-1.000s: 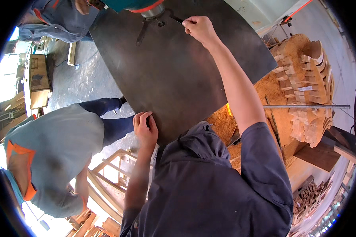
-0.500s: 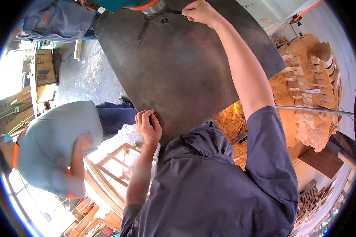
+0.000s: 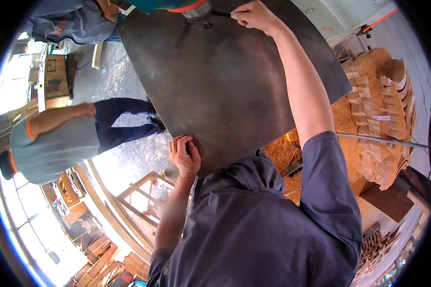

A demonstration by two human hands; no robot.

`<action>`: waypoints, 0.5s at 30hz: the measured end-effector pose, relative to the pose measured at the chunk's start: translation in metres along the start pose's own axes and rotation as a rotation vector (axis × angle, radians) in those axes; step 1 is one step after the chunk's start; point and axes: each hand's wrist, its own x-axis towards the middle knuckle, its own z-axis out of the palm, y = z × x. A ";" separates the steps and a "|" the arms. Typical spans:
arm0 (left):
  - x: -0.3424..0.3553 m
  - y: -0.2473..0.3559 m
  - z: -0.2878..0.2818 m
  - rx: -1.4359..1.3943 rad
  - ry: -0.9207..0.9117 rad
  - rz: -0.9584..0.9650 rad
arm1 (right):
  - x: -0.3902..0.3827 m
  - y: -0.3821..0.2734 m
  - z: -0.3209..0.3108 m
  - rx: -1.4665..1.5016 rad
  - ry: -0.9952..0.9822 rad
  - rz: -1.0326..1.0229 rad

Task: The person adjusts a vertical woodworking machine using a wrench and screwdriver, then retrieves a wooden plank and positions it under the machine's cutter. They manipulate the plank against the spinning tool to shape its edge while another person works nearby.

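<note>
My right hand (image 3: 256, 18) reaches to the far side of a dark metal machine table (image 3: 220, 91). Its fingers are closed on the end of a thin dark wrench-like bar (image 3: 221, 15), whose other end meets the silver spindle collar (image 3: 198, 10) under an orange-red ring. A small round fitting (image 3: 208, 26) sits in the tabletop just below the collar. My left hand (image 3: 184, 155) rests at the table's near left corner, fingers loosely curled, with nothing visible in them. A blurred dark streak shows on the table below the collar.
A person in a grey shirt (image 3: 55, 148) walks at the left; another in dark clothes (image 3: 67, 21) stands at the far left. Sawdust (image 3: 342, 124) and stacked curved wood pieces (image 3: 380, 115) lie at the right. A wooden frame (image 3: 143, 191) stands left of me.
The person in grey has straightened and moved farther left. The distinct dark bar below the collar now appears only as a blur. My hands keep nearly the same places on the table.
</note>
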 end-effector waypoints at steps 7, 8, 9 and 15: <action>0.002 -0.002 -0.001 -0.045 0.011 -0.003 | -0.019 0.022 0.055 -0.127 0.416 -0.180; 0.003 -0.003 -0.001 -0.054 0.011 -0.001 | -0.019 0.020 0.058 -0.148 0.424 -0.167; 0.004 -0.004 -0.003 -0.059 0.008 -0.002 | -0.020 0.018 0.060 -0.169 0.434 -0.154; 0.005 -0.010 -0.015 -0.135 -0.059 0.005 | -0.010 0.003 0.050 -0.469 0.260 -0.201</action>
